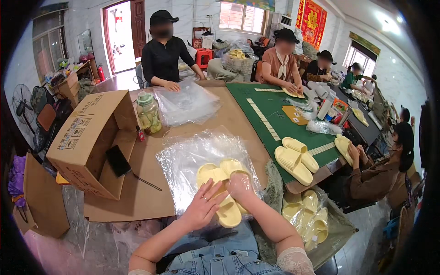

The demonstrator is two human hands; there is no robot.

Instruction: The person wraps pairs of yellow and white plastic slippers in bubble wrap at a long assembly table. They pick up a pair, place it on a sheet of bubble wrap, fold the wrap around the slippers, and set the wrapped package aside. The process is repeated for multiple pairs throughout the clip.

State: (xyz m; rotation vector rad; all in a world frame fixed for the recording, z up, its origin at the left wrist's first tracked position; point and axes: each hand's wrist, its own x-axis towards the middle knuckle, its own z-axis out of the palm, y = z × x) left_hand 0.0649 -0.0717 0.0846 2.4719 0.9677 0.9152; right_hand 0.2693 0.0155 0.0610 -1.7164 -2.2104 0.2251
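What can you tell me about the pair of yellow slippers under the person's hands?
The slippers are pale yellow, perhaps foam or soft plastic, with broad straps and rounded ends. They lie close together on clear plastic over the brown tabletop. The left hand rests against them, fingers spread; the right hand, seemingly under clear film, covers part of the right-hand one, so its full shape is hidden.

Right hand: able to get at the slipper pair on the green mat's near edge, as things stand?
Probably yes: the slipper pair lies to the right of the right hand, with nothing tall between. But that hand looks covered by clear plastic, so it may need to slip out first.
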